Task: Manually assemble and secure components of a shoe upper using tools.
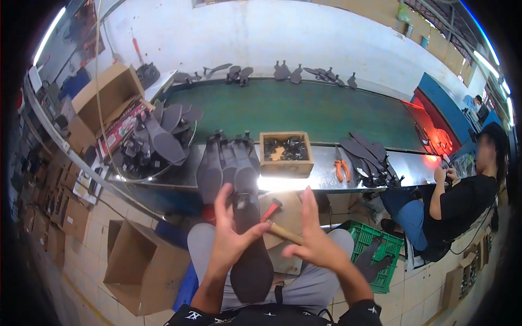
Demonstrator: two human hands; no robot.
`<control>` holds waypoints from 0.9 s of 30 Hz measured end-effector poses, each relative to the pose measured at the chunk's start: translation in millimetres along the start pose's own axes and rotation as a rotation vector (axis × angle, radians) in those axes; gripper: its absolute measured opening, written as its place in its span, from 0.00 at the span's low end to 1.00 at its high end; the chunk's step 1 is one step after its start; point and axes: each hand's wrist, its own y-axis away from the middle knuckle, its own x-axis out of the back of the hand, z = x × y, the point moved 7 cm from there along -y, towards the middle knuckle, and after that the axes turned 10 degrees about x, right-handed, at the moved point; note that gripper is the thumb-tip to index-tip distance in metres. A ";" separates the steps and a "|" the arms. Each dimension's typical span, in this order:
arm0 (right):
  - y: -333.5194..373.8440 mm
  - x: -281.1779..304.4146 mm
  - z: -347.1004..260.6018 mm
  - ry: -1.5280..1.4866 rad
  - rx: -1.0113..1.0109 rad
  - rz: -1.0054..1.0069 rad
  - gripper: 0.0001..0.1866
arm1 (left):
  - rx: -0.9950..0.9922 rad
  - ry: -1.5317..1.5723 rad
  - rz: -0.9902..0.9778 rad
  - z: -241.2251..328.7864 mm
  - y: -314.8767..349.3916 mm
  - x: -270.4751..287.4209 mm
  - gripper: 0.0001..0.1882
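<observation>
A dark high-heel shoe sole (253, 271) lies lengthwise over my lap, its heel end pointing away from me. Over the left side of this sole is my left hand (231, 236), thumb and forefinger spread wide. The thumb crosses above the sole; whether it touches cannot be made out. My right hand (315, 242) is raised to the right with its fingers apart, holding nothing. Between my hands is a hammer with a red head and a wooden handle (285, 234), slanting over a pale board (288, 206). The right thumb is close to the handle's lower end.
On the metal bench ledge stand grouped soles (228, 163), a wooden box (286, 170) of small dark parts, orange-handled pliers (341, 169) and more soles (370, 155). Behind runs a green conveyor belt (304, 108). A green crate (394, 244) and a seated person (462, 195) are on the right.
</observation>
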 end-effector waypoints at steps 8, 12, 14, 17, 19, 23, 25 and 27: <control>172.1 -15.5 29.8 0.866 -0.465 0.073 0.26 | -0.010 -0.308 0.051 -72.3 -29.0 2.1 0.14; 285.3 -8.1 44.2 0.457 -0.835 0.606 0.15 | -0.270 -1.049 0.193 -105.8 -69.3 -7.3 0.22; 320.5 -13.4 33.2 0.223 -0.842 0.836 0.12 | -0.325 -1.097 0.267 -110.6 -87.8 3.1 0.23; 350.7 -0.2 6.6 0.025 -0.812 0.990 0.09 | -0.405 -1.078 0.116 -92.2 -131.6 -23.2 0.20; 336.6 7.4 -12.3 0.032 -0.778 0.904 0.11 | -0.480 -0.949 0.012 -85.7 -184.4 -47.8 0.12; 267.2 19.1 12.7 -0.644 -0.613 1.242 0.08 | -0.628 -1.082 0.014 -113.4 -282.9 -50.1 0.08; 260.7 27.1 21.5 -0.544 -0.691 1.217 0.10 | -0.232 -1.482 -0.064 -148.2 -320.7 -52.8 0.08; 262.4 27.8 29.0 -0.458 -0.685 1.186 0.10 | -0.372 -1.464 -0.053 -138.8 -319.0 -64.8 0.08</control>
